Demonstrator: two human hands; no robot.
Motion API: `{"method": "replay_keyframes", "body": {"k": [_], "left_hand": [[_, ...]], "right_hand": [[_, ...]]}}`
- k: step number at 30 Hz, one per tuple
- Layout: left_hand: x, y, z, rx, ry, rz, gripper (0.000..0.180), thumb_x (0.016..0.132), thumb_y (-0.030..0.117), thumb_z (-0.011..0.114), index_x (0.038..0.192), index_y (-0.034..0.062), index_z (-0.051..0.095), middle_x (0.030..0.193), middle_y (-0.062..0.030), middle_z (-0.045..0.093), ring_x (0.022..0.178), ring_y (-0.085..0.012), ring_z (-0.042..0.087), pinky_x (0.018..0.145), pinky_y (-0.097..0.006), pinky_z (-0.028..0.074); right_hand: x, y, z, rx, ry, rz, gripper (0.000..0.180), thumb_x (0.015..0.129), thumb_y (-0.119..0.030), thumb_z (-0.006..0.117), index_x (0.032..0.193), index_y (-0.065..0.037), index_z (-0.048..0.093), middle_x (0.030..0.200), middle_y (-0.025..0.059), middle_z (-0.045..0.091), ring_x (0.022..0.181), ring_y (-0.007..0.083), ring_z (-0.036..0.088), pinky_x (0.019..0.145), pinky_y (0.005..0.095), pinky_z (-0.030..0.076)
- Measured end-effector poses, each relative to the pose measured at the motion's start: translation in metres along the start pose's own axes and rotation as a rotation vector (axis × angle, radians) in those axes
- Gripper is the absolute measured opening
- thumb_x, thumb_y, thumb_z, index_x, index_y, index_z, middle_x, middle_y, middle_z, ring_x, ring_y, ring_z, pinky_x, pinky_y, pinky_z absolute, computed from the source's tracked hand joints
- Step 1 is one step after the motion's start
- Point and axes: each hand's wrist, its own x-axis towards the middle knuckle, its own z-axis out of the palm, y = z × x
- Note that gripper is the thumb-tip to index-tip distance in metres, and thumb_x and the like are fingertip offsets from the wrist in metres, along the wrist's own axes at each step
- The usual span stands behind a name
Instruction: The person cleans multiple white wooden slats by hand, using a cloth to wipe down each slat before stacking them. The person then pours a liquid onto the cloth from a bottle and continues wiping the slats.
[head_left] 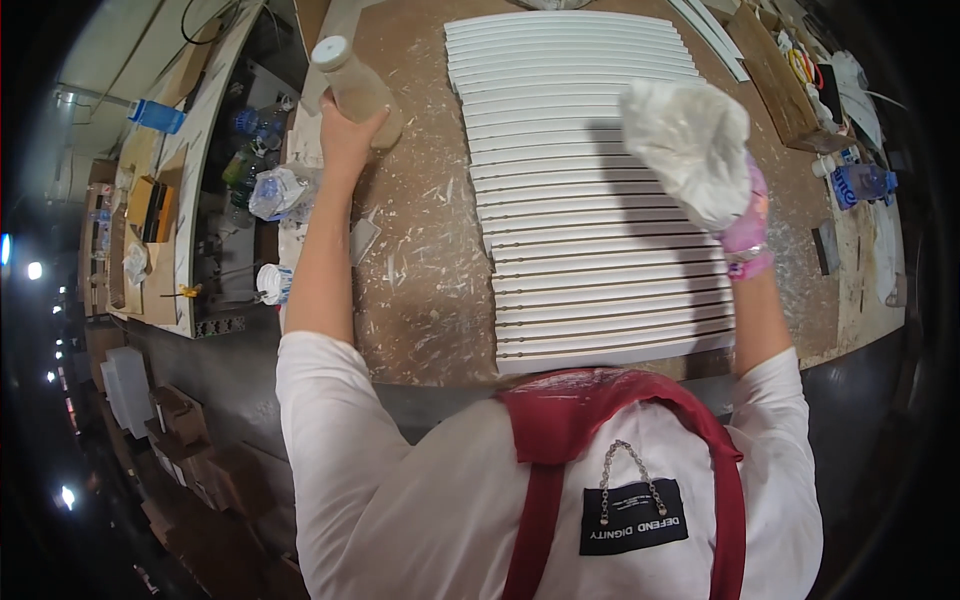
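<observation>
My left hand (346, 138) is wrapped round a clear plastic bottle (356, 90) with a white cap, which leans over the table left of the white strips. Cloudy, pale liquid seems to fill part of it. On my right hand (745, 230) is a pink glove, and a bunched white cloth (688, 145) covers its fingers. Hand and cloth are over the right side of many long white strips (570, 190), laid side by side in a ribbed panel. A shadow falls across them.
Under the strips is a brown worktable (425, 260) marked with white scuffs. A wooden box (770, 80) of small items stands at the far right, near a blue-labelled bottle (865, 185). Plastic bottles and a crumpled bag (280, 192) lie to the left, with cardboard boxes (225, 480) lower down.
</observation>
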Motion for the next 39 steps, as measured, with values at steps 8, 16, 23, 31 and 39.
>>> {"method": "replay_keyframes", "body": {"k": [8, 16, 23, 31, 39], "left_hand": [[-0.035, -0.042, 0.016, 0.069, 0.286, -0.092, 0.072, 0.08, 0.021, 0.073, 0.134, -0.0092, 0.035, 0.131, -0.0252, 0.048, 0.122, -0.0352, 0.047, 0.105, -0.038, 0.034], [-0.111, 0.053, 0.103, -0.244, -0.433, -0.071, 0.056, 0.092, 0.017, 0.053, 0.142, 0.0028, 0.034, 0.146, -0.0209, 0.033, 0.135, -0.0359, 0.032, 0.11, -0.047, 0.027], [-0.111, 0.059, 0.11, 0.382, -0.481, 0.279, 0.051, 0.094, 0.022, 0.048, 0.141, 0.0049, 0.038, 0.153, -0.0105, 0.027, 0.139, -0.0355, 0.026, 0.109, -0.046, 0.03], [-0.11, 0.051, 0.105, 0.31, -0.525, 0.323, 0.051, 0.094, 0.019, 0.043, 0.141, 0.0009, 0.037, 0.153, -0.0153, 0.025, 0.138, -0.0428, 0.022, 0.112, -0.046, 0.025], [-0.102, 0.079, 0.106, 0.59, -0.563, 0.272, 0.052, 0.096, 0.028, 0.044, 0.144, 0.0106, 0.034, 0.154, -0.0066, 0.026, 0.141, -0.0331, 0.023, 0.11, -0.056, 0.022]], "right_hand": [[0.015, -0.045, 0.032, 0.232, -0.173, -0.141, 0.042, 0.098, -0.029, 0.049, 0.129, -0.001, 0.05, 0.118, 0.0122, 0.06, 0.107, 0.0203, 0.06, 0.092, 0.0345, 0.051], [0.048, 0.062, 0.148, -1.486, -0.65, -0.801, 0.021, 0.089, -0.017, 0.049, 0.102, -0.005, 0.06, 0.097, 0.0144, 0.063, 0.088, 0.033, 0.061, 0.083, 0.0433, 0.049], [0.042, -0.02, -0.036, -1.565, -0.003, -0.335, 0.02, 0.091, -0.012, 0.046, 0.089, -0.003, 0.063, 0.083, 0.0161, 0.065, 0.078, 0.032, 0.062, 0.074, 0.0417, 0.051], [0.045, 0.053, 0.118, -1.5, -0.44, -0.914, 0.006, 0.08, -0.015, 0.056, 0.085, -0.013, 0.06, 0.085, 0.0093, 0.062, 0.084, 0.0269, 0.063, 0.077, 0.0369, 0.053], [0.05, -0.054, -0.174, -1.503, 0.062, -0.253, 0.019, 0.089, -0.021, 0.053, 0.098, -0.005, 0.06, 0.083, 0.0174, 0.063, 0.082, 0.0343, 0.062, 0.074, 0.0412, 0.051]]}}
